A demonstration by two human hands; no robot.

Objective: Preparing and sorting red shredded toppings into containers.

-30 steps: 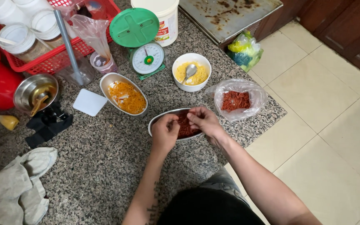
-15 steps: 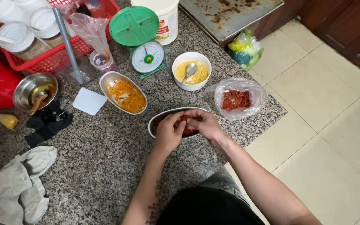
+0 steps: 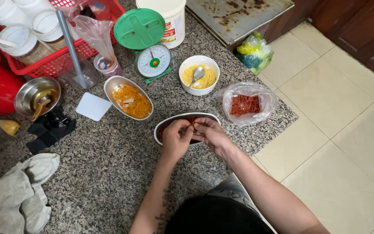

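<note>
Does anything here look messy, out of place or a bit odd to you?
Mostly tidy. A crumpled grey cloth lies heaped at the counter's left edge, and the metal tray at the top is blotched with brown stains. Both hands, left hand and right hand, work over the oval tin.

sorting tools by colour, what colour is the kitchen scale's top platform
Green, clearest in the head view: kitchen scale.

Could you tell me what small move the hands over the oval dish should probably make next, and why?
Probably let the pinched shreds drop into the oval metal dish: the left hand and right hand meet fingertip to fingertip right above its red filling, apparently pulling a clump apart.
</note>
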